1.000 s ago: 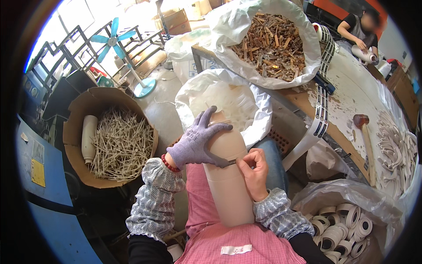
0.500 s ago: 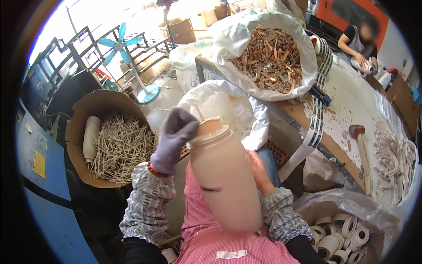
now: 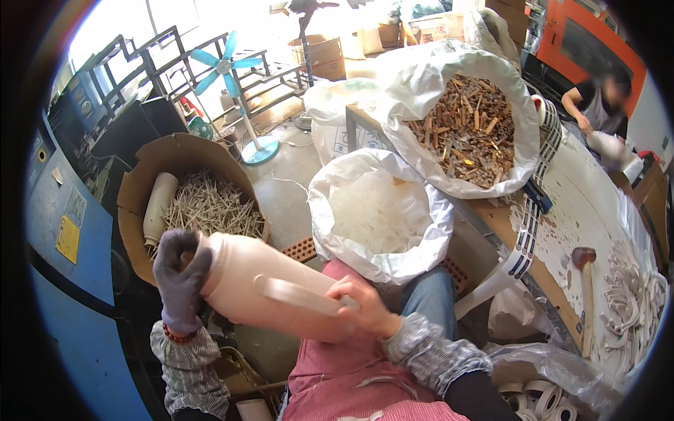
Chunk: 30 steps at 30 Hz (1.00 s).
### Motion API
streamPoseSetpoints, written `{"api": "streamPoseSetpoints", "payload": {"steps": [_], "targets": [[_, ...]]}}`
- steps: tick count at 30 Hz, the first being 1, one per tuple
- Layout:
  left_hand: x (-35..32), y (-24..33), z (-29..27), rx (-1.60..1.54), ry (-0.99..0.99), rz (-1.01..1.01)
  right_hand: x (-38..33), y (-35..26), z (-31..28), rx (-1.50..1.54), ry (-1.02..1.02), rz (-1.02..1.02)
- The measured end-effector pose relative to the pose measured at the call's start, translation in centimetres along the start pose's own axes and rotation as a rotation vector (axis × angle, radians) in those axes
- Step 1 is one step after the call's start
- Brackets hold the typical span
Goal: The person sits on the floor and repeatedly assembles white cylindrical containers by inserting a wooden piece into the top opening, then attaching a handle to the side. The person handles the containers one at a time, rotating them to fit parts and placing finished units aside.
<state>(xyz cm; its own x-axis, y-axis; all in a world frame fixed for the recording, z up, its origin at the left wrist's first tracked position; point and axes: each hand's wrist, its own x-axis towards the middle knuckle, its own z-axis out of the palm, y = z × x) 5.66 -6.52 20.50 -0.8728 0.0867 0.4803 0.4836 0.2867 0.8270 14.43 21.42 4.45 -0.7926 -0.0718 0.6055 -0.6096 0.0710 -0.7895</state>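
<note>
A pale pink plastic jug [image 3: 263, 281] lies tilted across my lap, its mouth toward the left and its loop-shaped side handle [image 3: 300, 297] facing up. My left hand [image 3: 180, 275], in a grey-purple glove, is closed around the rim at the mouth; its fingertips there are partly hidden. Bare fingers of my right hand [image 3: 365, 307] grip the jug near the handle's lower end, toward the base. The base itself is partly covered by that hand.
A cardboard box [image 3: 135, 188] of thin off-white pieces and a pale bottle stands left. Ahead sits a white sack [image 3: 441, 242] of translucent scraps; behind it, another sack [image 3: 414, 95] holds brown pieces. A mallet [image 3: 587, 295] lies on the right table. A co-worker [image 3: 597, 105] handles a pale bottle.
The jug has swung from nearly upright to lying sideways, mouth to the left, and its handle now shows. My left hand moved left and down to the rim; my right hand shifted left and lower.
</note>
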Motion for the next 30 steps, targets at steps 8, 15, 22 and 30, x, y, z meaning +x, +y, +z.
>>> {"api": "streamPoseSetpoints", "payload": {"steps": [8,15,22,30], "targets": [[1.4,-0.2,-2.3,0.134,-0.074,-0.241,0.5,22.8,-14.2,-1.046,0.210,0.314],[-1.1,-3.3,-4.4,-0.076,-0.007,-0.419,-1.7,21.4,-14.2,-0.818,0.208,0.467],[-3.9,-7.7,-7.0,-0.028,-0.012,-0.285,-0.5,14.6,-14.5,-0.505,0.239,0.581],[5.3,0.8,-6.1,0.549,0.299,0.530,0.4,6.2,-16.2,-0.424,0.243,0.502]]}}
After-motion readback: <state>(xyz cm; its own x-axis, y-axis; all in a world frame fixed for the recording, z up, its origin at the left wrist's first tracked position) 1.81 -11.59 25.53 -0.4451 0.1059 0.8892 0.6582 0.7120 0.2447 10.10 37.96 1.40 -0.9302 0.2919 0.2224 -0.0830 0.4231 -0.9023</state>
